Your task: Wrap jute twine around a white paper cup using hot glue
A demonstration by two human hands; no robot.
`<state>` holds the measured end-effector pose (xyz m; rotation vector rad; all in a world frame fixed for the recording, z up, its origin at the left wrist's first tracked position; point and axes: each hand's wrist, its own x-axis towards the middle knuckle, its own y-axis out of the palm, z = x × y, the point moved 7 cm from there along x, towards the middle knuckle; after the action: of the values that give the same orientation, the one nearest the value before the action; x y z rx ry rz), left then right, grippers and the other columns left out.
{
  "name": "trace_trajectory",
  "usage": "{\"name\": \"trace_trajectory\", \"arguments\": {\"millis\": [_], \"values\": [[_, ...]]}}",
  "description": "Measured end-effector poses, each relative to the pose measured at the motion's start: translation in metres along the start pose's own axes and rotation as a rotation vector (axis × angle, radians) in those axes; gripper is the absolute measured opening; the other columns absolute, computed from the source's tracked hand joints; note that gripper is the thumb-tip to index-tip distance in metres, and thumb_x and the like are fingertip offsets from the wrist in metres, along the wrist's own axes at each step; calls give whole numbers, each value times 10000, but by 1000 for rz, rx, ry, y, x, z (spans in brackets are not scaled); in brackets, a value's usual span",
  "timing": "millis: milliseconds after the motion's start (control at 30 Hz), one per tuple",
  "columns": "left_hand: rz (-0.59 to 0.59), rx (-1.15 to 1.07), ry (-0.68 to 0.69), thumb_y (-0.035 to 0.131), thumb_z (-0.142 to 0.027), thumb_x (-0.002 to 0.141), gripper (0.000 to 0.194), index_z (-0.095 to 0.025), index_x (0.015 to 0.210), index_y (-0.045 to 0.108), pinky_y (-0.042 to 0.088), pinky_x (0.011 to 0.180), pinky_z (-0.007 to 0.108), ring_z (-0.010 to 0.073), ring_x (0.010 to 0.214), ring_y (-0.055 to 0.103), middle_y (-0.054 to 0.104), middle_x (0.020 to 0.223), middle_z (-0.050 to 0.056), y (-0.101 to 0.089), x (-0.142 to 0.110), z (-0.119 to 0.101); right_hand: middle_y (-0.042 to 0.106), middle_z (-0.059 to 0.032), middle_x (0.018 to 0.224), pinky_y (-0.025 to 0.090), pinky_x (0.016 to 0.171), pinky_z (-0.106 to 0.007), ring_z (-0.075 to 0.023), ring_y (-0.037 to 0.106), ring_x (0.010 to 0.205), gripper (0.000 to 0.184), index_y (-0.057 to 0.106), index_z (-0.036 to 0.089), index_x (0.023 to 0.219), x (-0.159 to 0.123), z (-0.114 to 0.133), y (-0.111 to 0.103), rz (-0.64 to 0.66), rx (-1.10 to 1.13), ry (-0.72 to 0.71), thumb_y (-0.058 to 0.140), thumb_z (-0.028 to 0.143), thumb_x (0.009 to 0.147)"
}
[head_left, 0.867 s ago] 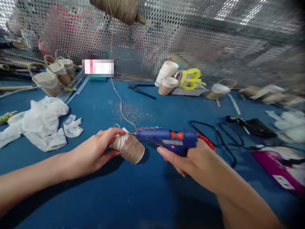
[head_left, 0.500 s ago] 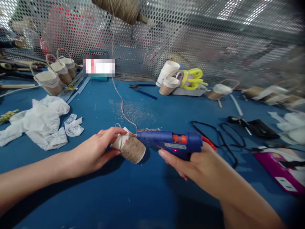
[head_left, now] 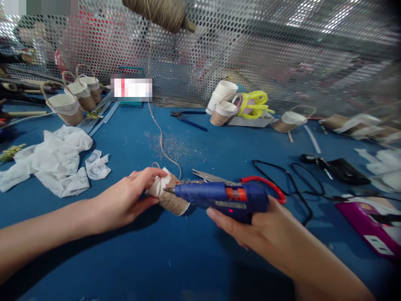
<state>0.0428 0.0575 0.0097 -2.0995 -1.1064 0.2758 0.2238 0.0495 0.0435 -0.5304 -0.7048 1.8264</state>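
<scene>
My left hand (head_left: pixel 133 194) grips a small paper cup (head_left: pixel 175 201) by its bare white end; the cup lies tilted on its side, its other part wound with brown twine. My right hand (head_left: pixel 250 228) is wrapped round a blue hot glue gun (head_left: pixel 216 194) with a small red light on. The metal nozzle points left and lies over the cup's side near the edge of the winding; whether it touches cannot be told. A strand of twine (head_left: pixel 161 138) runs from the cup up to a big spool (head_left: pixel 156 12). Red-handled scissors (head_left: pixel 216 176) lie just behind the glue gun.
Twine-wrapped cups with handles (head_left: pixel 70 109) stand at the back left, white lace (head_left: pixel 62 159) before them. Pliers (head_left: pixel 191 119), stacked white cups (head_left: pixel 221 94) and yellow coils (head_left: pixel 255 104) are at the back. A black cable (head_left: pixel 291 179) and purple power strip (head_left: pixel 366 228) lie right.
The glue gun has moved slightly left and down, so its nozzle now overlaps the cup's side. The scissors behind it show more. My left hand and the cup stay nearly still.
</scene>
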Motion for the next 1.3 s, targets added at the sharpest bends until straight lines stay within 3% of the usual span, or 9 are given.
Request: {"name": "trace_trajectory", "arguments": {"millis": [133, 367, 500, 700, 767, 867, 967, 1133, 1300], "values": [[-23, 18, -28, 440, -169, 840, 341, -186, 1175, 378, 487, 787, 326, 210, 960, 608, 627, 1079, 101, -1, 0, 1, 464, 37, 364, 391, 387, -252, -121, 485, 354, 336, 469, 233, 518, 5, -14, -1, 76, -73, 127, 525, 457, 763], [-10, 53, -72, 444, -186, 836, 356, -184, 1184, 368, 495, 775, 335, 220, 960, 614, 631, 1073, 107, 1, -1, 5, 475, 30, 376, 438, 463, -262, -120, 501, 379, 402, 426, 230, 505, 9, -26, -1, 108, -122, 227, 475, 540, 755], [-17, 63, -62, 449, -188, 834, 350, -182, 1175, 372, 497, 777, 323, 221, 975, 611, 630, 1074, 104, -1, 0, 4, 495, 16, 375, 436, 442, -256, -140, 545, 416, 410, 400, 239, 463, 12, -25, -1, 91, -105, 282, 497, 533, 732], [-25, 60, -48, 440, -185, 839, 333, -180, 1166, 380, 494, 776, 324, 215, 948, 617, 647, 1019, 94, -1, -1, 2, 447, 49, 340, 412, 425, -242, -111, 480, 364, 351, 439, 222, 478, 20, -27, 0, 95, 23, 271, 539, 419, 751], [-31, 59, -42, 442, -187, 841, 335, -183, 1169, 377, 493, 778, 325, 217, 957, 613, 639, 1036, 97, -1, -1, 1, 466, 56, 379, 404, 429, -239, -109, 472, 380, 260, 506, 211, 574, 26, -30, -4, 48, 107, 238, 557, 396, 750], [-33, 64, -36, 446, -185, 840, 345, -189, 1176, 366, 491, 782, 331, 225, 973, 607, 627, 1063, 99, -1, -1, 0, 569, 21, 536, 419, 497, -252, -127, 530, 496, 232, 563, 192, 725, 38, -39, -21, -140, 169, 205, 591, 422, 729], [-34, 76, -44, 440, -185, 842, 342, -197, 1176, 363, 489, 784, 342, 229, 976, 607, 627, 1065, 95, -1, -1, -1, 625, -27, 659, 407, 519, -269, -154, 560, 572, 296, 579, 180, 745, 49, -56, -37, -296, 29, 271, 598, 473, 711], [-53, 95, -20, 439, -172, 838, 346, -194, 1174, 361, 491, 780, 353, 230, 961, 614, 624, 1075, 96, 1, -3, -2, 521, -1, 465, 382, 456, -265, -122, 500, 409, 338, 482, 195, 580, 76, -79, -37, -290, -68, 357, 493, 454, 797], [-74, 154, 43, 442, -142, 840, 345, -190, 1169, 353, 477, 820, 376, 232, 1010, 585, 597, 1122, 115, 3, -5, -6, 527, -18, 450, 370, 436, -277, -139, 502, 376, 291, 491, 193, 570, 99, -85, -31, -264, -99, 367, 564, 398, 763]]}}
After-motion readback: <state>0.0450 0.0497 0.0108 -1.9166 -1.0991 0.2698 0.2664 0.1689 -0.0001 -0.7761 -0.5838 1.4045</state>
